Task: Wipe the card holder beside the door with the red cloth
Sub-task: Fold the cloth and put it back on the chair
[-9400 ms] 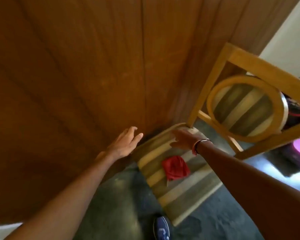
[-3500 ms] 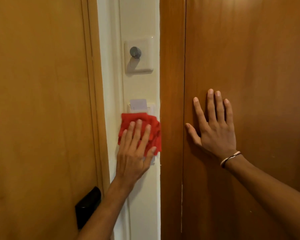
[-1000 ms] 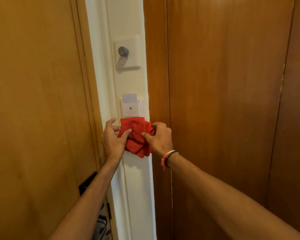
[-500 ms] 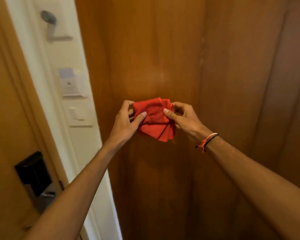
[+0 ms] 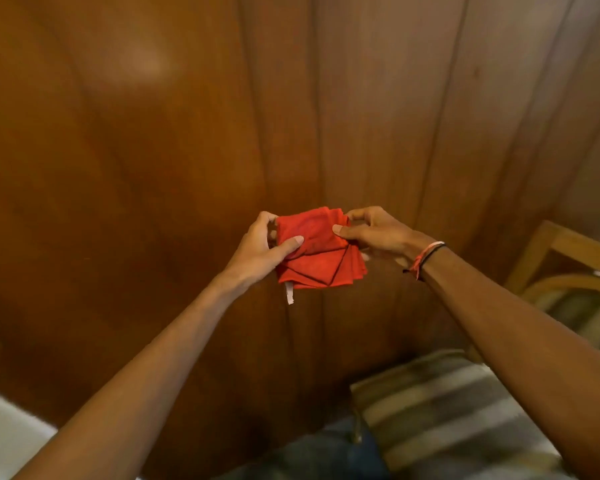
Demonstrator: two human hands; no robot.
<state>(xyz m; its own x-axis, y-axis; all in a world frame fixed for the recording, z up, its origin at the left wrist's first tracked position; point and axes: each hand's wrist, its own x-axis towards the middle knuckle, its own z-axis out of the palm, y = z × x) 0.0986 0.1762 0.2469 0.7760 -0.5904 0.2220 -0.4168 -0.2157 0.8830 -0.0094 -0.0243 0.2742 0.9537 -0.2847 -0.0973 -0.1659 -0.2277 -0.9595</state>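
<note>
The red cloth (image 5: 317,251), folded into a loose square with a small white tag hanging at its lower left, is held out in front of me at chest height. My left hand (image 5: 262,251) pinches its left edge, thumb on top. My right hand (image 5: 374,233), with a cord bracelet at the wrist, pinches the upper right corner. The card holder is out of view.
Dark wooden wall panels (image 5: 153,150) fill the view behind the cloth. A wooden chair (image 5: 548,247) with a striped seat cushion (image 5: 440,407) stands at the lower right. A white strip of wall (image 5: 4,431) shows at the bottom left, dark floor below.
My view has swung right and down, away from the door frame; the card holder and switch have left the frame and the chair has come in. Both hands still hold the cloth.
</note>
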